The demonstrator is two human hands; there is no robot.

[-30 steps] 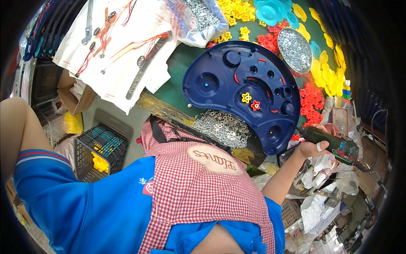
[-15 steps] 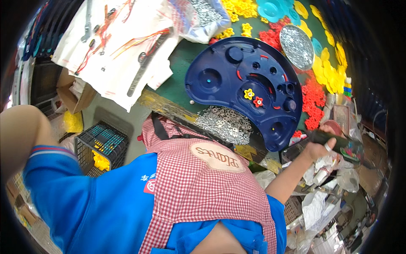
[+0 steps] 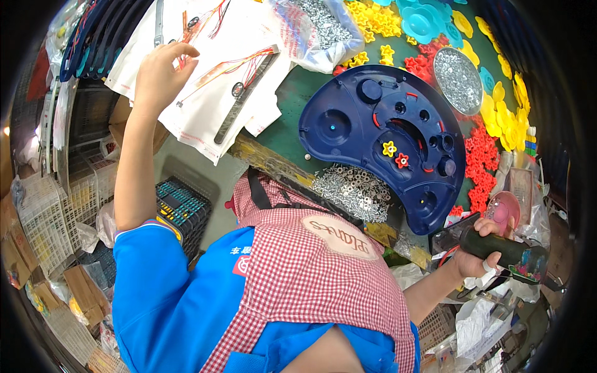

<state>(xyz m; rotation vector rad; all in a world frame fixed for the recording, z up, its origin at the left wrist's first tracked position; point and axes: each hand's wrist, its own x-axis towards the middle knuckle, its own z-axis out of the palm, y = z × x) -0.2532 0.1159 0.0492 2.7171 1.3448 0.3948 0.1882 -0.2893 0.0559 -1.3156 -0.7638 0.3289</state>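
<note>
Above the white sheet (image 3: 205, 127) at the upper left, my left hand (image 3: 160, 79) has its fingers curled, with a gap between thumb and forefinger. Red wires (image 3: 182, 62) show beneath these fingers, and I see no grip on them. At the right, my right hand (image 3: 476, 258) is wrapped round a dark cylindrical tool (image 3: 497, 246); its working end cannot be made out. Between the hands lies a dark blue curved plastic panel (image 3: 354, 140) with round recesses. On it sit a yellow flower-shaped piece (image 3: 389, 148) and a red one (image 3: 402, 160).
A screw pile (image 3: 354, 193) lies at the table's near edge. Beyond the panel are a metal bowl of screws (image 3: 458, 79), red flower pieces (image 3: 482, 165), yellow pieces (image 3: 494, 115) and turquoise dishes (image 3: 421, 23). A black crate (image 3: 180, 205) stands below, left of my apron.
My left hand has come into view and reached over the wires on the white sheet. My right hand still holds the dark tool. The view has shifted, so the table sits further right.
</note>
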